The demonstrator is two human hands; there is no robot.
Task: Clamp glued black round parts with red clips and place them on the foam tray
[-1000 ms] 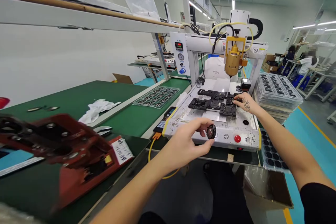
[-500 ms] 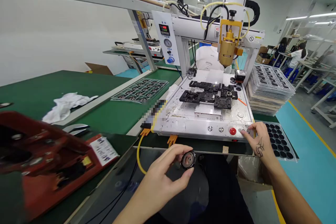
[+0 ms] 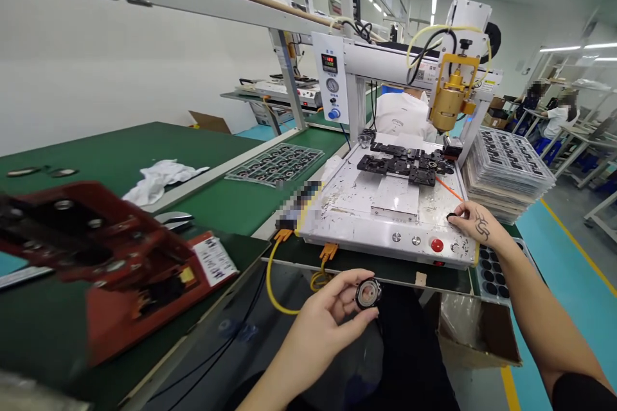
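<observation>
Fingers of the left hand [image 3: 321, 327] pinch a small round black part [image 3: 368, 293] by its rim; seemingly light, rigid. Right hand [image 3: 475, 221] rests open on the machine base [image 3: 385, 231].

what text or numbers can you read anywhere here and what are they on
No text reads for certain.
Red digits on the control box: lit, too small to read.
White label on the red tool: print too blurred.
Warning sticker on the machine: too small.
Phone screen: blurred out.
</observation>
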